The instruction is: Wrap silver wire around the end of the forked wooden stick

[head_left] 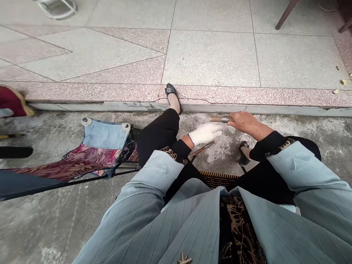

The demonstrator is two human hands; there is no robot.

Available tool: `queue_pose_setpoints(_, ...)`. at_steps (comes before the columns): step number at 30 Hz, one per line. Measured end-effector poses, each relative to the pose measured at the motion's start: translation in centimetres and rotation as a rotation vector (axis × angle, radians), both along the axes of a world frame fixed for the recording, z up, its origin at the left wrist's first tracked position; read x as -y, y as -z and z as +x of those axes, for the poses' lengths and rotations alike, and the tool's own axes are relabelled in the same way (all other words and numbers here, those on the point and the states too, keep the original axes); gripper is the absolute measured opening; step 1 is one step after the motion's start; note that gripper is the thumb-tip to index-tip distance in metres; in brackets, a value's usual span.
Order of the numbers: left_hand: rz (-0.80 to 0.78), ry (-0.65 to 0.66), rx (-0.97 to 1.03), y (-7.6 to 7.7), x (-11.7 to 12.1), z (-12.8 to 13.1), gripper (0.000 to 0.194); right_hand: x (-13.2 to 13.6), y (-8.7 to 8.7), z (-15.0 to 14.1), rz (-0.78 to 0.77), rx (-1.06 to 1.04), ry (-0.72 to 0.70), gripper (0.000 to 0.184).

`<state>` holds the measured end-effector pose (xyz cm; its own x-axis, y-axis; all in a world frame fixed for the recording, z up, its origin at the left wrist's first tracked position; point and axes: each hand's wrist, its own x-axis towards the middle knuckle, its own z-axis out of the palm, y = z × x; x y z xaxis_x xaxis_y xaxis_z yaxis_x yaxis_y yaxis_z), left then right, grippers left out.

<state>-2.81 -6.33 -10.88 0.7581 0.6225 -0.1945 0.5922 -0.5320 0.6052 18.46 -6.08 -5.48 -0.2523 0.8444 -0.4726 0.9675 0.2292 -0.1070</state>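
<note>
The bare right grip wraps round a wire-bound rod pointing to 9 o'clock. At its 8 o'clock is the gloved left grip; I cannot tell whether it holds the brown stick at its 6 o'clock. 1 fabric chair lies toward 9 o'clock.

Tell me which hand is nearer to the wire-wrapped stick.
Right. The right hand grips the wire-wrapped stick beside its wire; the gloved left hand is close by, lower in the picture, not gripping it.
</note>
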Motion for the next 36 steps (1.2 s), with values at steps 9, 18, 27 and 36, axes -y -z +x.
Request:
queue_pose_setpoints(9, 0.211, 0.201, -0.276, -1.1, 0.1, -0.5, 0.034, 1.2, -0.1, -1.2, -0.384, 0.019, -0.266, 0.027)
queue_pose_setpoints(18, -0.405, -0.111, 0.423, -1.9, -0.2, -0.9, 0.035, 0.1, -5.1, 4.1, -0.418, -1.03, 0.112, 0.039)
queue_pose_setpoints(27, -0.372, -0.119, 0.265, -2.1, 0.6, -0.2, 0.022, -0.6, -2.2, 1.8, -0.015, -0.309, 0.227, 0.021)
queue_pose_setpoints(36, -0.283, 0.005, 0.173, -1.8, 0.2, -0.5, 0.016, 1.1, -1.4, -1.0, -0.406, 0.013, -0.21, 0.025)
